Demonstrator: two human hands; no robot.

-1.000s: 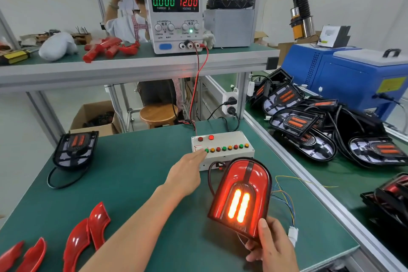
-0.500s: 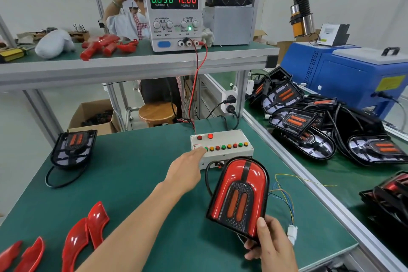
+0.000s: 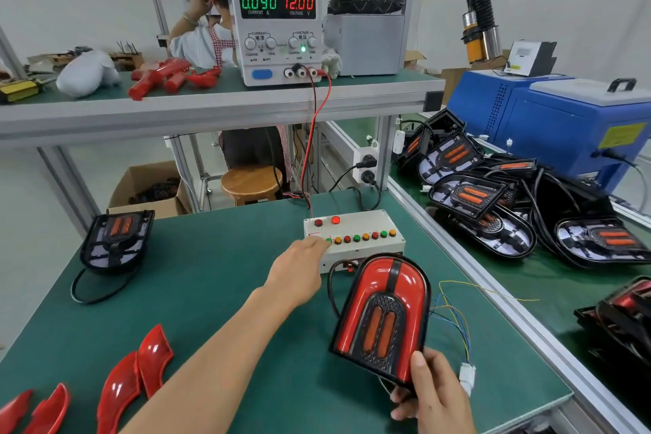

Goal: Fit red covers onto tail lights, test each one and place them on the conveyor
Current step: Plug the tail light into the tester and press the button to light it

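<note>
My right hand (image 3: 431, 395) grips the lower edge of a tail light (image 3: 382, 315) with red covers fitted, held upright over the green bench; its two centre bars are dim orange. My left hand (image 3: 299, 268) reaches to the white test box (image 3: 363, 229), fingers on the button row at its left end. Several loose red covers (image 3: 134, 377) lie at the bench's near left. An uncovered tail light (image 3: 114, 240) with a black cable sits at the far left. The conveyor (image 3: 549, 278) on the right carries a pile of uncovered tail lights (image 3: 475, 194).
A power supply (image 3: 278, 25) on the upper shelf reads 0.090 A and 12.00 V, with red and black leads running down to the test box. Thin coloured wires and a white connector (image 3: 466, 375) trail right of the held light. A blue machine (image 3: 549, 123) stands beyond the conveyor. Another person sits behind the shelf.
The held tail light's centre bars went from brightly lit to dim. The current reading rose from 0.000 to about 0.09 A. My left hand stays at the button row.
</note>
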